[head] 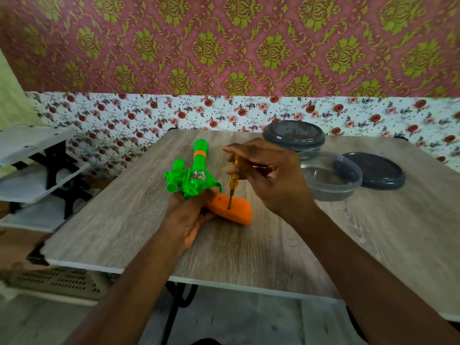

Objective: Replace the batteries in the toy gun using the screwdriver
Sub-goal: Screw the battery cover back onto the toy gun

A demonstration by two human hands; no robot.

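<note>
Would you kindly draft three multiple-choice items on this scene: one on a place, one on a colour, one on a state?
1. Where does the screwdriver tip rest? A on the toy gun, at its orange grip; B on the floor; C on the wall.
2. What colour is the screwdriver handle? A red; B yellow; C blue.
3. How is the nearer clear tub? A lidded; B open; C tipped over.
Answers: A, tip meets grip; B, yellow shows below the right hand; B, a lid lies beside it.
</note>
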